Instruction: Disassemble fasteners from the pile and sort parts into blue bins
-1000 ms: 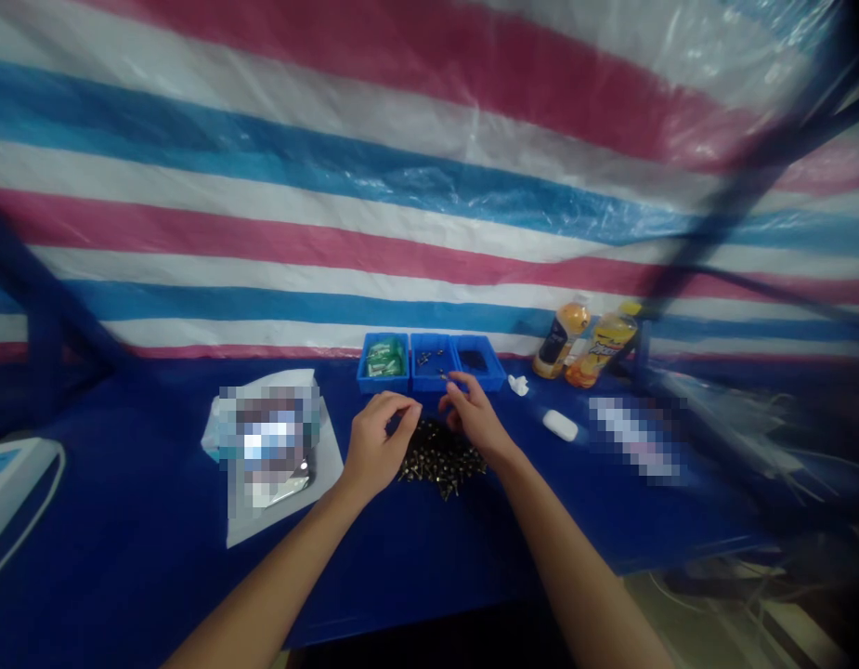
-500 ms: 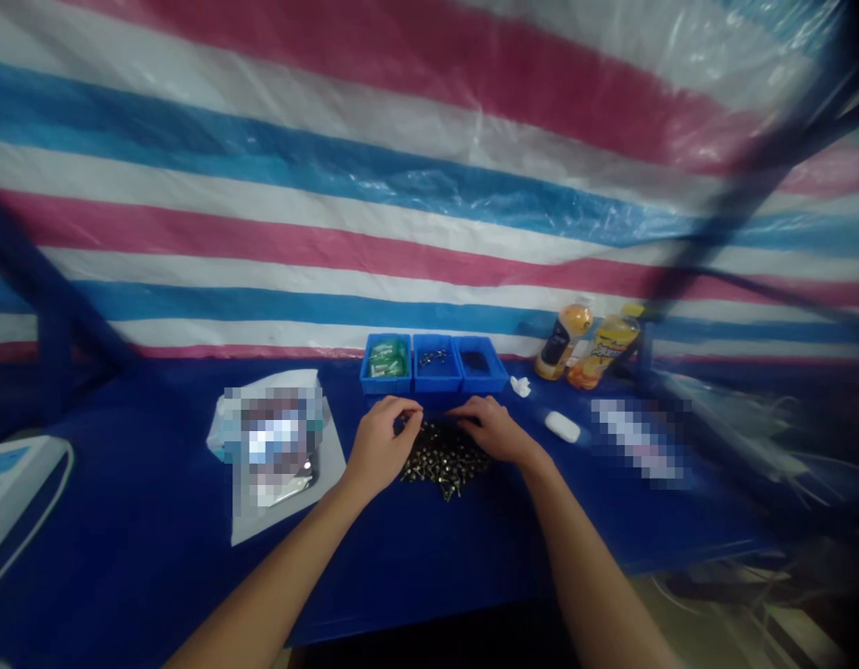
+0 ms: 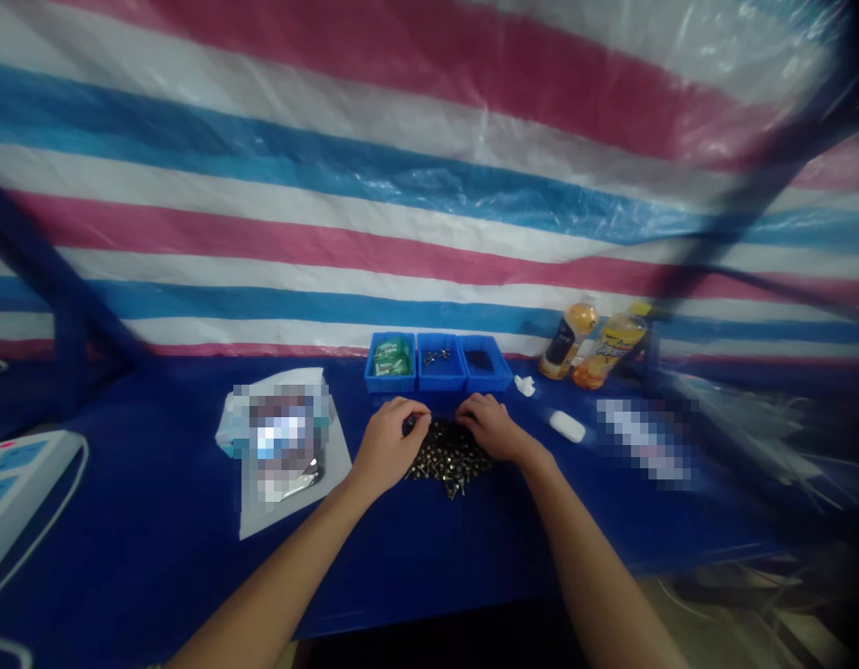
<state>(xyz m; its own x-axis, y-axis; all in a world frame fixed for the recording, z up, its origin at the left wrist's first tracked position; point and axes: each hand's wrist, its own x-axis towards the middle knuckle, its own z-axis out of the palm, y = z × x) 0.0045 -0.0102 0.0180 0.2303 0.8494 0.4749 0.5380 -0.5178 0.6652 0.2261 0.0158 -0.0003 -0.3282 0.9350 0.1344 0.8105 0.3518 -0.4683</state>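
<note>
A heap of small, shiny, brass-and-dark metal pieces, which look like screws, lies on the blue tabletop between my hands. My left hand is at the heap's left edge, thumb and index finger pinched together; whatever sits between the tips is too small to make out. On the far right side of the heap, my right hand has its fingers curled down to the pieces, and its fingertips are partly hidden. Just behind stand three blue bins: a left bin with green packets, a middle bin with a few metal pieces, and a right bin with dark contents.
A white sheet with a plastic bag, partly blurred out, lies to the left. A power strip with a cord is at the far left. Rightward are a white case, crumpled tissue and two drink bottles, one dark-labelled, one yellow.
My right hand's fingers have gone from stretched over the heap to curled in at its edge. The left hand stays pinched near the same spot. The whole view has shifted slightly.
</note>
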